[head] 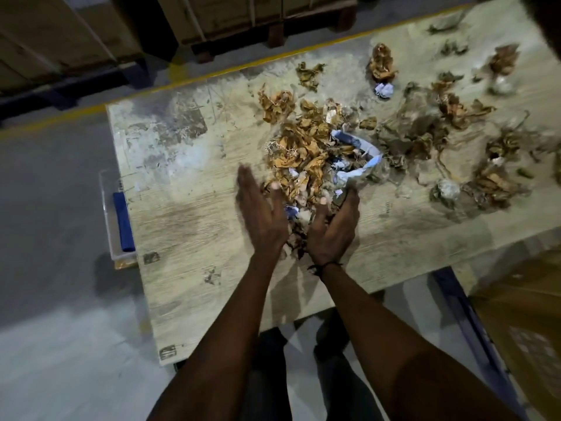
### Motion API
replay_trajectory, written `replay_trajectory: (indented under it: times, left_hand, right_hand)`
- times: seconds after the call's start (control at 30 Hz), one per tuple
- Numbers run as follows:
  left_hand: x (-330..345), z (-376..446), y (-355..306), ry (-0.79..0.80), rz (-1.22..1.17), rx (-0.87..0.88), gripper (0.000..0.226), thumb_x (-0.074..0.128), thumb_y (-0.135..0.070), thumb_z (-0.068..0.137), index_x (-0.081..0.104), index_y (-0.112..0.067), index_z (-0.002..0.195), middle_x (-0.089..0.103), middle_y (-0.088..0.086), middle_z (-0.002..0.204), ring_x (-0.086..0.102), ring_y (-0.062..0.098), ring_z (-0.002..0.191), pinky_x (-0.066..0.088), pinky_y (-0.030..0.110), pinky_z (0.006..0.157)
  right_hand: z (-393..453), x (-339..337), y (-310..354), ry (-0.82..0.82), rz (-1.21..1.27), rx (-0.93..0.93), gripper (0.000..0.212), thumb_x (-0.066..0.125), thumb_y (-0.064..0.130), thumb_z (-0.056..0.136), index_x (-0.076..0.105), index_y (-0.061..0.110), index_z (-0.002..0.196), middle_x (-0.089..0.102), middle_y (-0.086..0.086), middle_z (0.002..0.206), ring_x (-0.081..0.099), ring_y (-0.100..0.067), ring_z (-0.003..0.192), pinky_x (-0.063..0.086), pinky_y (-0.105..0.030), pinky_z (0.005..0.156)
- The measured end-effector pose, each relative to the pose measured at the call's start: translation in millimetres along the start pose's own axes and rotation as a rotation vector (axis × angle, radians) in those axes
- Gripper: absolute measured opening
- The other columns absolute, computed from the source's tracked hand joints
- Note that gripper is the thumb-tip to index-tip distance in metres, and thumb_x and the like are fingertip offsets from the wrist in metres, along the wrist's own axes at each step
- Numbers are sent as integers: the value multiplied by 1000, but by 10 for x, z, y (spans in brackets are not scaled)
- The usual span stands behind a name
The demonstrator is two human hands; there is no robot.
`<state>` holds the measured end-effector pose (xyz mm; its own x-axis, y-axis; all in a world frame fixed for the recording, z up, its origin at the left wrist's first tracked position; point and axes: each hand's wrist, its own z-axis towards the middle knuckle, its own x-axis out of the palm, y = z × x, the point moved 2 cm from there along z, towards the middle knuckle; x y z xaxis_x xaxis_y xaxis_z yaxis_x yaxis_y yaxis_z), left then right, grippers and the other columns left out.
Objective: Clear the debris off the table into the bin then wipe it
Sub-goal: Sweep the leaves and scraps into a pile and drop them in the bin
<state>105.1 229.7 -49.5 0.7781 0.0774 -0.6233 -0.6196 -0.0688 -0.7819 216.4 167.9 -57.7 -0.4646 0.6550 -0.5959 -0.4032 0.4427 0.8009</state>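
A heap of crumpled brown paper, dry leaves and white-blue scraps [306,153] lies in the middle of the worn wooden table [182,214]. My left hand [261,214] stands on edge at the heap's left side with straight fingers, blurred. My right hand [334,229] cups the heap's near right side, fingers loosely bent against the scraps. Some scraps lie between my two palms. More debris [455,123] is scattered over the table's right half. A clear plastic bin [117,214] holding a folded blue cloth [124,221] stands beside the table's left edge, lower than the tabletop.
Wooden crates [243,16] on pallets stand behind the table, past a yellow floor line [170,86]. A cardboard box [522,314] sits at the lower right next to a blue frame bar. Grey floor lies to the left. My legs show under the table's near edge.
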Motion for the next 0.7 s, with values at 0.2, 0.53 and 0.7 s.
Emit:
replay_trajectory:
  times: [0.2,0.53,0.7]
  left_hand:
    - [15,-925,185,-49,261,-138,79,14,-60,107,8,-10,168,5,6,176,3,20,163,8,48,131]
    - [778,-382,-630,-190,56,-168,84,23,-61,105,19,-2,165,13,16,174,12,31,161,13,47,129]
    - [469,-132,-264,-299,114,-120,68,37,-47,108,27,-11,164,21,12,173,20,31,159,18,51,128]
  right_hand:
    - [47,-202,-4,121,250,32,61,41,33,111,28,5,163,28,-11,170,25,-9,154,23,-26,126]
    - [729,-996,-450,119,172,-235,48,41,17,110,41,0,156,44,-16,161,40,-23,151,33,-34,124]
    - [1650,-1537,-921,-69,-72,-209,48,46,27,107,49,11,152,42,-17,161,35,-31,151,27,-20,122]
